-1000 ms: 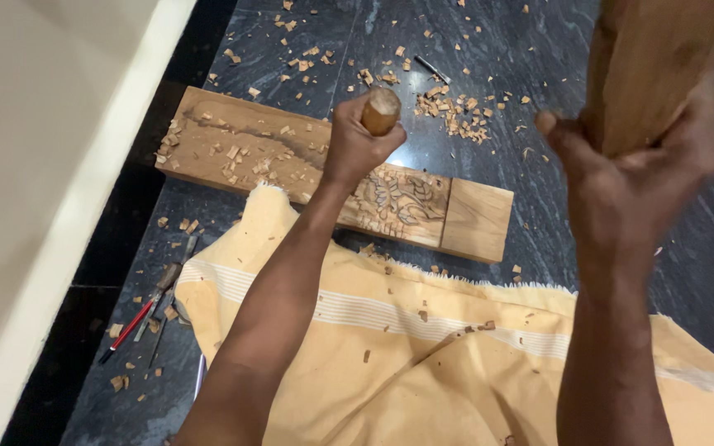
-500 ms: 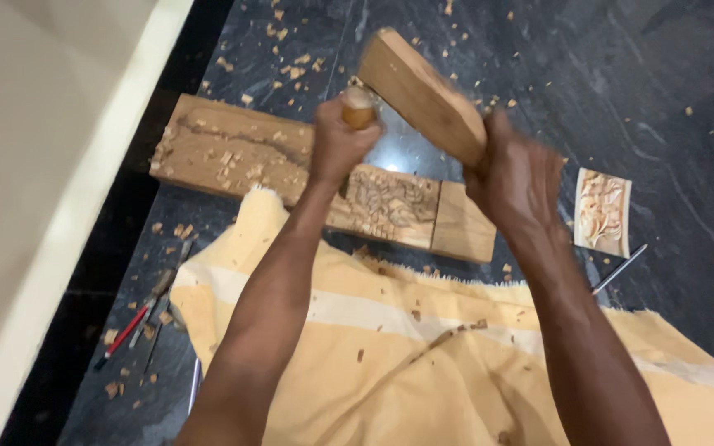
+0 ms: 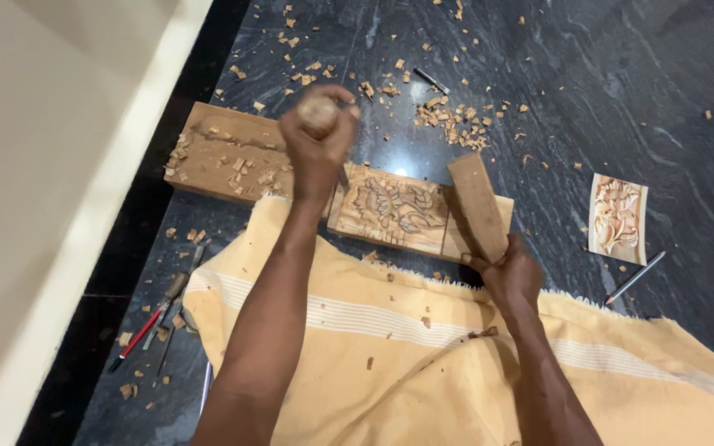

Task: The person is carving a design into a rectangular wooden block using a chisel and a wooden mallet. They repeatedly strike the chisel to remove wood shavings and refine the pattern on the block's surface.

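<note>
Dark marbled stone floor [image 3: 621, 99] fills the view, scattered with wood chips [image 3: 456, 124], and a pale wall runs along the left edge. On the floor lies a long wooden plank [image 3: 233, 157], its right part carved with a leafy flower pattern. The left hand [image 3: 317, 144] is closed in a fist around the rounded wooden handle of a chisel [image 3: 320, 111], held upright over the plank just left of the carving; a short piece of the metal blade shows below the fist, and its tip touches the wood near the edge of the carved panel. The right hand [image 3: 512, 277] is wrapped around the lower end of a wooden block [image 3: 477, 202], which tilts up and away over the right end of the plank, well apart from the chisel handle. A yellow cloth [image 3: 423, 363] with pale stripes covers the person's lap beneath both arms. To the right, a small carved panel [image 3: 617, 219] lies on the floor with a pencil [image 3: 634, 278] just beside it. Several thin tools [image 3: 154, 322], one with a red handle, lie by the cloth's left corner.
</note>
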